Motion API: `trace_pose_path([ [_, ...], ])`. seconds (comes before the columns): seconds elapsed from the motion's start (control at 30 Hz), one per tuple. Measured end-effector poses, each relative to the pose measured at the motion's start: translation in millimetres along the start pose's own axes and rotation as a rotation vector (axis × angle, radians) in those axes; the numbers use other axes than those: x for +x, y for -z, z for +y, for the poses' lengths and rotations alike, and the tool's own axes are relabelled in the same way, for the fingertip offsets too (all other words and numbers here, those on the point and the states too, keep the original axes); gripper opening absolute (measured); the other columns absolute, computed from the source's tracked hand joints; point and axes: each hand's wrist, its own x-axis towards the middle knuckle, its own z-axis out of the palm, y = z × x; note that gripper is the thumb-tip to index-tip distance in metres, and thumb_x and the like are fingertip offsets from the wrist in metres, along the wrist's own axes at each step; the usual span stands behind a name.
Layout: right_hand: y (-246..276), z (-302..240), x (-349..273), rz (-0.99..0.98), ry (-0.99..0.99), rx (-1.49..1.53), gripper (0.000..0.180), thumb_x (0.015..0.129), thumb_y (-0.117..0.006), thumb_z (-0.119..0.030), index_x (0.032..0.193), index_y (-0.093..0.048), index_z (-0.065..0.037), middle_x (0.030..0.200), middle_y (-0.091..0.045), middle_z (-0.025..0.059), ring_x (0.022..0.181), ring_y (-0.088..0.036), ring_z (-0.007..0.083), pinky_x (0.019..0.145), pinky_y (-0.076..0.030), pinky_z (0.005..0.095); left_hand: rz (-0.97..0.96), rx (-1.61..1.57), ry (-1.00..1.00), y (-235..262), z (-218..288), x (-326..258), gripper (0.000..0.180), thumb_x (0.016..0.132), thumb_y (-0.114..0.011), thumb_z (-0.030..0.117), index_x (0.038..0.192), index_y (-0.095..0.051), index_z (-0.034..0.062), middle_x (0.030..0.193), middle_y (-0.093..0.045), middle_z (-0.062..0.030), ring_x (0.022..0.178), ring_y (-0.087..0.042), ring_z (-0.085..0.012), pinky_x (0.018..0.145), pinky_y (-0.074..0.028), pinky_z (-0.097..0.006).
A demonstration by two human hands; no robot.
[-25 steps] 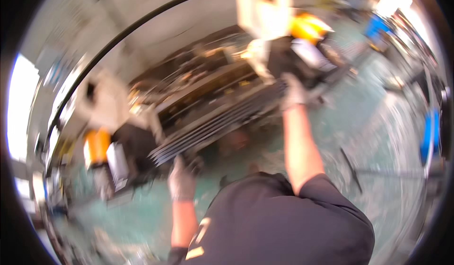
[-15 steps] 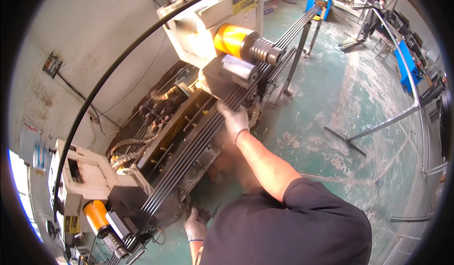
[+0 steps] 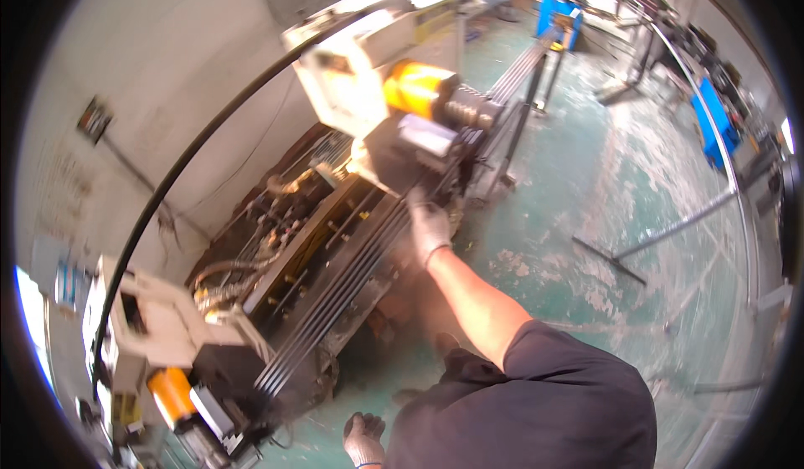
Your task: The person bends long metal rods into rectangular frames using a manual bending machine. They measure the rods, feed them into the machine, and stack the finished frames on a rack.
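Note:
Long dark metal bars (image 3: 335, 306) lie side by side in a slanting bundle along the bed of a machine. My right hand (image 3: 430, 228), in a pale knitted glove, is closed on the bars close to the upper dark block (image 3: 402, 155); its fingers are partly hidden and blurred. Above that block sits a yellow cylinder (image 3: 416, 89) with a coiled spring end. My left hand (image 3: 364, 440), also gloved, hangs low near my body, apart from the bars. Its fingers are curled and nothing shows in them.
A second machine head (image 3: 155, 314) with a yellow cylinder (image 3: 172, 397) stands at lower left. A black hose (image 3: 180, 146) arches over the machine. Hoses and fittings lie behind the bed. A metal frame (image 3: 674, 218) stands at right, and blue equipment (image 3: 559, 18) at the far end.
My right hand has shifted slightly up and right along the bars. My left hand has dropped lower, farther from the machine, and its fingers have curled in. The view has tilted a little.

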Motion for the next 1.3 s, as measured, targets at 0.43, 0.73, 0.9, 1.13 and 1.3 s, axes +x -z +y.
trace_pose_path([
  [0.43, -29, 270, -272, -0.315, -0.490, -0.290, 0.062, 0.103, -0.060, -0.064, 0.074, -0.060, -0.009, 0.058, -0.052, 0.0037, 0.047, -0.048, 0.0175, 0.045, -0.038, 0.0364, 0.269, -0.452, -0.116, 255, 6, -103, 0.022, 0.107, -0.044, 0.022, 0.089, -0.056, 0.0150, 0.074, -0.052, -0.0022, 0.065, -0.055, -0.0230, 0.056, -0.043, -0.042],
  [0.73, -85, 373, -407, -0.919, 0.264, -1.387, 0.059, 0.093, -0.070, -0.056, 0.114, -0.078, -0.001, 0.121, -0.075, 0.0254, 0.114, -0.071, 0.0434, 0.095, -0.055, 0.0484, 0.677, -0.581, -0.300, 537, 17, -149, 0.044, 0.103, -0.069, 0.018, 0.139, -0.058, -0.0056, 0.112, -0.072, -0.0222, 0.096, -0.075, -0.0349, 0.082, -0.065, -0.045],
  [0.9, -191, 464, -395, -1.073, 0.418, -1.615, 0.047, 0.091, -0.069, -0.052, 0.115, -0.080, -0.012, 0.117, -0.075, 0.0237, 0.115, -0.070, 0.0429, 0.092, -0.057, 0.0513, 0.647, -0.831, -0.432, 644, 55, -133, 0.042, 0.103, -0.070, 0.020, 0.136, -0.059, -0.0036, 0.109, -0.071, -0.0209, 0.098, -0.072, -0.0372, 0.086, -0.063, -0.048],
  [1.13, -416, 367, -674, -1.451, 0.605, -1.583, 0.044, 0.092, -0.073, -0.045, 0.111, -0.081, -0.007, 0.116, -0.076, 0.0231, 0.115, -0.071, 0.0386, 0.096, -0.057, 0.0457, 0.725, -0.923, -0.557, 816, 124, -106, 0.037, 0.103, -0.070, 0.020, 0.131, -0.059, -0.0019, 0.105, -0.070, -0.0194, 0.093, -0.072, -0.0365, 0.082, -0.062, -0.052],
  [1.3, -552, 323, -864, -1.423, 0.362, -1.054, 0.033, 0.095, -0.076, -0.029, 0.109, -0.075, 0.001, 0.090, -0.077, 0.0158, 0.079, -0.072, 0.0296, 0.075, -0.059, 0.0423, 0.732, -0.879, -0.502, 947, 188, -122, 0.037, 0.103, -0.069, 0.020, 0.132, -0.059, -0.0004, 0.103, -0.070, -0.0171, 0.091, -0.071, -0.0346, 0.080, -0.062, -0.050],
])
